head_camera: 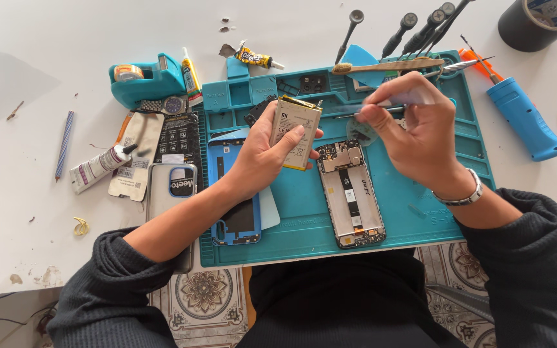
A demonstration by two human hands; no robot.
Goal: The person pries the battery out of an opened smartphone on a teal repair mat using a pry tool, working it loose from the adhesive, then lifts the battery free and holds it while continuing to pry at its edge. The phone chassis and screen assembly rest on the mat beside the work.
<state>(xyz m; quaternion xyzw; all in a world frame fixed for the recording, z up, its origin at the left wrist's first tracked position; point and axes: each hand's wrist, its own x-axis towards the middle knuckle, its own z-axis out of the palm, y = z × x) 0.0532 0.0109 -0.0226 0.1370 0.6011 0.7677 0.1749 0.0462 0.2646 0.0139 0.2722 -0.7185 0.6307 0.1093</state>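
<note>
My left hand [267, 154] holds a flat gold-and-white phone battery [294, 131] upright above the teal repair mat [414, 212]. My right hand [417, 129] pinches a thin metal tool [362, 113], blurred, whose tip points left toward the battery's upper edge. Below and between the hands an opened phone frame [351, 193] lies on the mat with its circuit board showing and its battery bay bare. A blue phone back cover [233, 219] lies on the mat's left side, partly under my left forearm. A metal watch band circles my right wrist.
Left of the mat lie a teal tape dispenser [146, 78], a wristwatch [174, 104], glue tubes [98, 166], a phone case [170, 187] and a striped stick [64, 143]. Screwdrivers [414, 29], a toothbrush [388, 66], a blue-handled tool [527, 119] and a tape roll [539, 22] sit at the back.
</note>
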